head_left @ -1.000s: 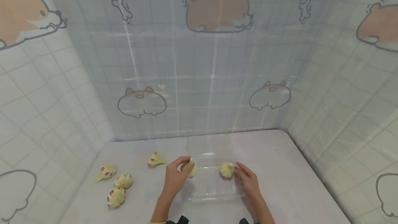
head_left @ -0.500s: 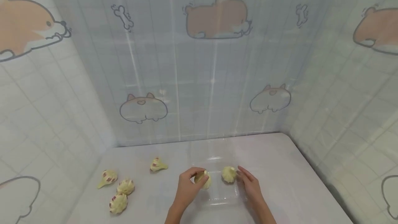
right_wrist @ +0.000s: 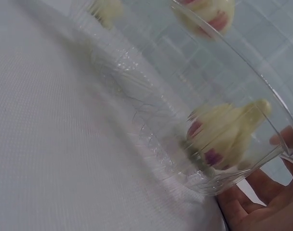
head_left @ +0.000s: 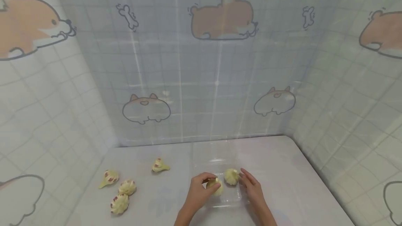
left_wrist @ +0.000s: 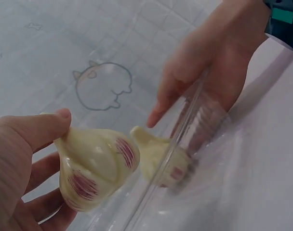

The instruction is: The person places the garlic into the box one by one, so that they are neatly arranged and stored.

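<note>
The left hand (head_left: 198, 189) pinches a garlic bulb (left_wrist: 96, 166) by its stem over the left part of a clear container (head_left: 223, 205), while the right hand (head_left: 253, 189), fingers loosely extended, touches that container's right side. Inside, near the right hand, sits a second bulb (head_left: 231, 176) (its stem upward). Farther left on the bench (head_left: 282, 173) lie four more bulbs (head_left: 119, 204), two of them touching each other.

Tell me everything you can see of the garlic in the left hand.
The garlic is a rounded, lobed cream bulb with streaky purple-red patches; its glossy surface looks like plastic or glazed ceramic. It narrows to a stem, pointing up in the head view, and the left hand pinches it near that end. It appears over the clear box; whether they touch, I can't tell.
</note>
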`<state>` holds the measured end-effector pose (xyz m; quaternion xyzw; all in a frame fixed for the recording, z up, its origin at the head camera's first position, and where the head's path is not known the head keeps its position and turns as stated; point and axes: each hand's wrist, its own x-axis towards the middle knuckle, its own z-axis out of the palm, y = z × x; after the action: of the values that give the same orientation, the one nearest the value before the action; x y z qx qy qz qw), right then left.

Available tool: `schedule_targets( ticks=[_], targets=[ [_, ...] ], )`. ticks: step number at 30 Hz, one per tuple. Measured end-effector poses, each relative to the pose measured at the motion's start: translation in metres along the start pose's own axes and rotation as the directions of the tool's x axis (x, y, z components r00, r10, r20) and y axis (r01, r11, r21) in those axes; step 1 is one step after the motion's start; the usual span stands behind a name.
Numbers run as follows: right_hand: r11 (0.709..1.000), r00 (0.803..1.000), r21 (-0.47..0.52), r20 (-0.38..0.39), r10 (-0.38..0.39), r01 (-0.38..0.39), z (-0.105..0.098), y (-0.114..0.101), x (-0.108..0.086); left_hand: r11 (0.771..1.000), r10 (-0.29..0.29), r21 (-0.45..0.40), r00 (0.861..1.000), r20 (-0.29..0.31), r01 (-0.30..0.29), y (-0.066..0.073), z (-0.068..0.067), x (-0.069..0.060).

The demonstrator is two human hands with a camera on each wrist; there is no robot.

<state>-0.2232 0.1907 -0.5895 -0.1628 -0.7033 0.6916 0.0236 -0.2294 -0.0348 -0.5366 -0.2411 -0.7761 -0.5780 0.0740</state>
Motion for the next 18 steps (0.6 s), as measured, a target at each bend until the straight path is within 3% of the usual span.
schedule_targets(
  ticks=[7,18],
  targets=[
    [1.0,1.0,0.004,-0.015,0.027,-0.027,0.001,0.0,-0.002,0.999,-0.03,0.039,0.999,0.042,0.028,0.002,0.014,0.003],
    [1.0,1.0,0.019,0.022,0.0,0.0,-0.004,0.003,-0.005,1.0,-0.002,-0.02,0.994,0.109,0.004,-0.002,0.027,0.003]
  ],
)
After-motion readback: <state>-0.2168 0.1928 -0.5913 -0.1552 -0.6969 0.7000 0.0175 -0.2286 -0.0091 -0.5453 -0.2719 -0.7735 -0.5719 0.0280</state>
